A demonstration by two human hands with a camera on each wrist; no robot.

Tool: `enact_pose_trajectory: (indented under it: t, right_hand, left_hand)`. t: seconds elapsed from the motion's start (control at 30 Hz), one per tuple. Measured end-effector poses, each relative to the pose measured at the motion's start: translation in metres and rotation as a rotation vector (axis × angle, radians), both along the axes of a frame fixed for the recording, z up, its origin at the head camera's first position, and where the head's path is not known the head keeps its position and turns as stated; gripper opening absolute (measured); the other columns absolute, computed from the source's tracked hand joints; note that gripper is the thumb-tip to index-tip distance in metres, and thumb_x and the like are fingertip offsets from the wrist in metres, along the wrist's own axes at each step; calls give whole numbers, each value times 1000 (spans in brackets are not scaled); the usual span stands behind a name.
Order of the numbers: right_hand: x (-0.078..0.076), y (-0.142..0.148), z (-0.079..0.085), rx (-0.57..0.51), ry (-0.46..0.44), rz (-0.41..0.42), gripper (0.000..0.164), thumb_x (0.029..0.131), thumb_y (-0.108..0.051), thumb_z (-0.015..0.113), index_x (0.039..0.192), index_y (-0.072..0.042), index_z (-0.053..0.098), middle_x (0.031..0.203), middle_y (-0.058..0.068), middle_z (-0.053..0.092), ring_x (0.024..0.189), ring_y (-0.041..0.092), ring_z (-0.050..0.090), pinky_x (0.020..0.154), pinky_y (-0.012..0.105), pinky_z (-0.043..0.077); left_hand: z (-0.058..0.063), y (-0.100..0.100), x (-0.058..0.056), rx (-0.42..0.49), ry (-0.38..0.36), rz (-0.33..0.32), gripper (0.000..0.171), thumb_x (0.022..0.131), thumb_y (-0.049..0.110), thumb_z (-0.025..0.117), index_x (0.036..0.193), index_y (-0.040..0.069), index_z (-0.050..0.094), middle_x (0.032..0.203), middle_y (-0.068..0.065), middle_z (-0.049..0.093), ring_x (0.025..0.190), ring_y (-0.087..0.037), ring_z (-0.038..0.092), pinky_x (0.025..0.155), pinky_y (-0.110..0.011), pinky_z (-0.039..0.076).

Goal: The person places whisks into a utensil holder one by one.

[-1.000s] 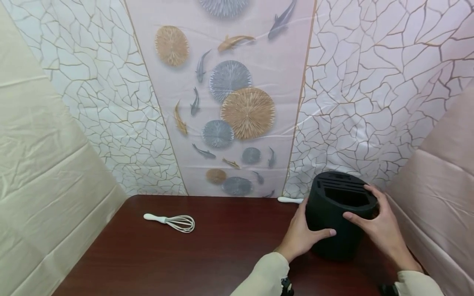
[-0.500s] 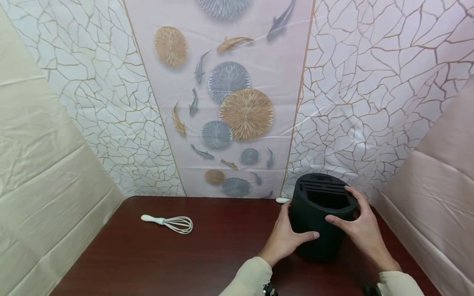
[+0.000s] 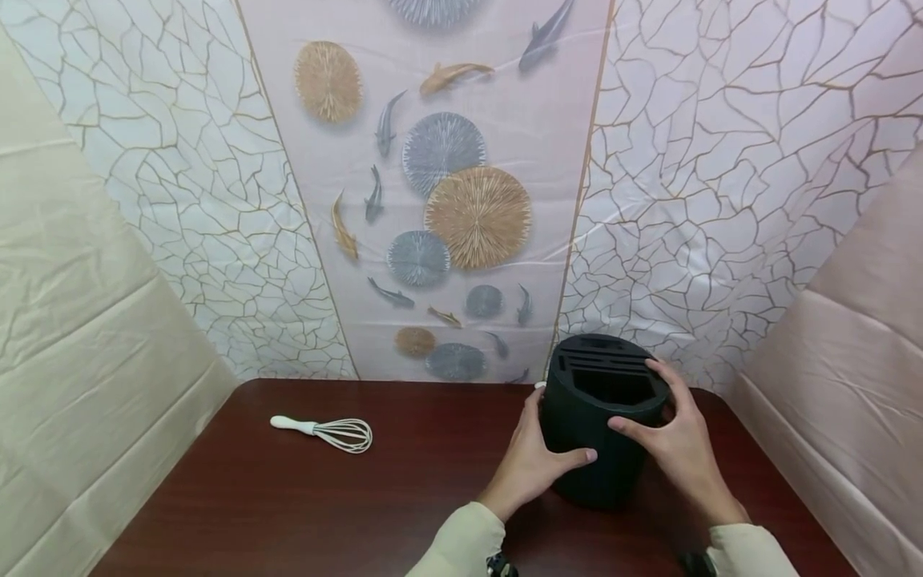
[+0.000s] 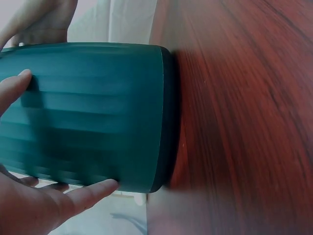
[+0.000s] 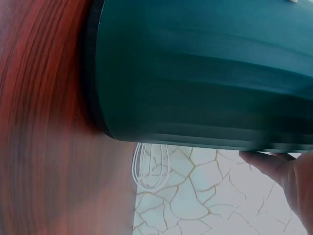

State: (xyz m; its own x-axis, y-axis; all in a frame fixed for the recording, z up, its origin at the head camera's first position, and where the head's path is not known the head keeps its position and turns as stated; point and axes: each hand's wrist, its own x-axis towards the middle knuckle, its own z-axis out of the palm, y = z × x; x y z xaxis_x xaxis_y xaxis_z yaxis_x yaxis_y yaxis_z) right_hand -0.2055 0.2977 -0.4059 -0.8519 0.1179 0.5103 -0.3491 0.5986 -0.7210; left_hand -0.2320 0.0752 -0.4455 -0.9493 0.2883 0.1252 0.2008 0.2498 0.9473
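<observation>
Holder (image 3: 580,425) (dark green, ribbed) stood roughly upright over tabletop's (image 3: 346,505) right half, toward its far edge. Base sat close against tabletop; couldn't confirm full contact.

Handling: looked stiff, probably hard plastic. My guess was light for its bulk, not fragile, smooth enough to slip under a weak squeeze.

Grip: left hand (image 3: 530,469) had fingers spread along the wall facing tabletop's left, thumb across the near wall; some tips hidden. Right hand (image 3: 681,441) gripped the upper wall facing tabletop's right, 1 finger at the rim, thumb just below it on the near side. 2-sided hold seemed the right call; lower on the ribs would likely be steadier. Fingers best kept off the bars between the slots (image 3: 604,353).

Room: backdrop (image 3: 642,240) rose behind tabletop's far edge, right cloth (image 3: 844,361) beside its right edge, white tip (image 3: 539,385) at its far edge. Most space lay across tabletop's middle; whisk (image 3: 317,430) was at its far left.
</observation>
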Motion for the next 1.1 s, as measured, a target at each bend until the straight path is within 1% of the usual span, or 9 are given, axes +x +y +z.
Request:
enact_pose_trajectory:
  t: [0.07, 0.17, 0.27, 0.4, 0.47, 0.73, 0.87, 0.97, 1.1]
  right_hand:
    - [-1, -3, 0, -9, 11, 13, 100, 85, -16, 91, 166, -20, 33, 168, 18, 31, 119, -2, 49, 87, 0, 39]
    - [-2, -8, -1, -12, 12, 21, 101, 84, -16, 92, 166, -20, 33, 169, 18, 29, 125, 10, 53, 88, 0, 39]
    - [-3, -13, -2, -8, -5, 17, 101, 85, -18, 92, 166, -21, 32, 167, 19, 34, 119, 17, 58, 84, 3, 44]
    - [-3, -19, -3, -16, -15, 20, 99, 86, -19, 91, 166, -21, 32, 155, 22, 47, 102, 0, 60, 77, 11, 51]
    - [-4, -22, -3, -22, -8, 36, 99, 86, -19, 91, 166, -21, 32, 153, 22, 49, 100, -4, 58, 76, 13, 52]
    - [-9, -33, -2, -17, 14, 65, 99, 85, -19, 92, 165, -23, 34, 163, 17, 40, 121, 30, 60, 85, 11, 49]
    - [-12, -40, -3, -33, -2, 88, 97, 86, -21, 91, 165, -23, 35, 167, 15, 35, 132, 35, 54, 98, 41, 55]
    - [-15, -45, -4, -57, -7, 111, 97, 86, -22, 91, 165, -21, 35, 169, 17, 31, 140, 38, 48, 102, 64, 49]
    - [-20, -53, -6, -70, -14, 117, 96, 85, -25, 91, 164, -22, 37, 171, 16, 27, 149, 41, 36, 105, 71, 44]
  left_hand:
    - [1, -4, 0, 0, 3, -4, 109, 83, 52, 88, 167, 32, 21, 168, 2, 35, 153, -25, 37, 119, -60, 36]
    - [0, -11, -1, -6, 10, -8, 108, 84, 51, 88, 167, 31, 22, 167, 1, 35, 152, -25, 38, 118, -60, 37]
    - [0, -17, -3, -17, 14, -17, 107, 85, 50, 88, 167, 28, 22, 167, -2, 35, 152, -27, 38, 118, -60, 37]
    - [2, -24, -4, -39, 12, -21, 109, 85, 50, 87, 168, 25, 21, 168, -7, 34, 153, -31, 37, 118, -61, 38]
    - [3, -29, -5, -47, 20, -18, 110, 85, 50, 87, 168, 23, 20, 168, -8, 34, 153, -32, 37, 118, -61, 38]
    - [5, -43, -7, -38, 50, -12, 112, 85, 51, 87, 169, 23, 19, 167, -3, 35, 152, -26, 39, 119, -57, 39]
    - [2, -51, -8, -40, 52, 2, 112, 85, 52, 87, 169, 24, 19, 169, -3, 32, 153, -29, 38, 118, -58, 39]
    - [2, -57, -9, -32, 56, 8, 112, 85, 51, 87, 169, 23, 19, 170, -5, 31, 152, -31, 38, 118, -58, 40]
    - [2, -65, -10, -30, 62, 20, 111, 86, 49, 87, 169, 23, 19, 170, -6, 32, 152, -32, 39, 118, -57, 40]
